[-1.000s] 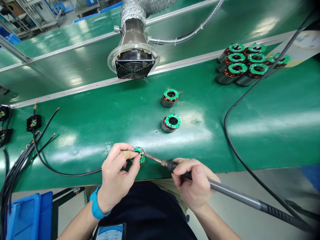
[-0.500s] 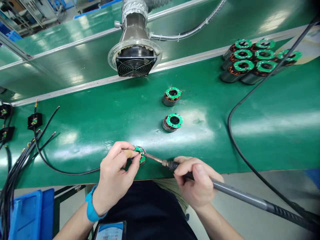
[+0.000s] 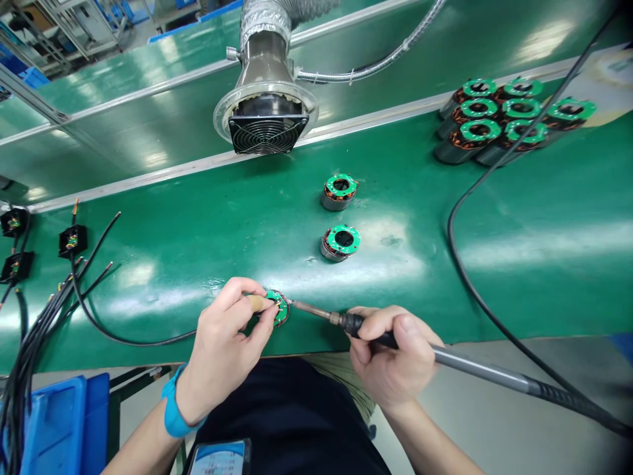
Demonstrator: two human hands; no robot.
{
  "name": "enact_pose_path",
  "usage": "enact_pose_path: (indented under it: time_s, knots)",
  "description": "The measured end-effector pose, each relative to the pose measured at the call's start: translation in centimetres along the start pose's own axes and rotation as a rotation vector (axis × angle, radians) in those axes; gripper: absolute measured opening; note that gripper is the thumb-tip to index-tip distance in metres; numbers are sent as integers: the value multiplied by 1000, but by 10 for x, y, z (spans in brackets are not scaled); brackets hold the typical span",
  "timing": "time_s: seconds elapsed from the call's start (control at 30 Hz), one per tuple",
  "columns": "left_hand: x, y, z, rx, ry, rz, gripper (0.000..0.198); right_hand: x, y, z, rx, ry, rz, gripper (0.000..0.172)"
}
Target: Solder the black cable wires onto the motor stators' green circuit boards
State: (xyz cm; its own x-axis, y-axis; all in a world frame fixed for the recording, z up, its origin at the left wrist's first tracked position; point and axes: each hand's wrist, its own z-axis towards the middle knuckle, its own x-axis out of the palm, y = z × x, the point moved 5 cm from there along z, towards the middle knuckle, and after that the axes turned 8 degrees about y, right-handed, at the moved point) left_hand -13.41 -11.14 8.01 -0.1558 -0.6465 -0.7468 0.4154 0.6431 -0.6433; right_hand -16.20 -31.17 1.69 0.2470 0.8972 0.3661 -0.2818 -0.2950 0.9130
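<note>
Our left hand [image 3: 222, 349] pinches the stator [image 3: 277, 308] while our right hand [image 3: 390, 356] grips the iron [image 3: 445, 359], tip at its green board [image 3: 283, 315]; the joint wants both held steady.

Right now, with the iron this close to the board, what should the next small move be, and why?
Probably ease the tip of the soldering iron onto the rim of the green circuit board: the right hand has the tip aimed there, right at the edge, while the left hand grips the board steady.

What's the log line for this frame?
left hand: holds green-ringed stator | right hand: holds soldering iron | iron tip: at board edge
</note>
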Motion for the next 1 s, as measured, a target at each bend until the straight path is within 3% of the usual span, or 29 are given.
enact_pose_path:
  time_s: [0.3,0.53,0.83,1.0]
  knots:
    - [-5,-2,3,58,64,41,13,1,1,0,-26,44,25,41]
    - [-6,0,-2,94,17,61,13,1,-2,-1,-17,71,-38,43]
    - [-4,-5,-12,257,39,340,20,2,-3,-5,-54,181,-130,43]
    - [-5,-12,-10,323,60,467,14,4,-1,-5,-81,219,-158,42]
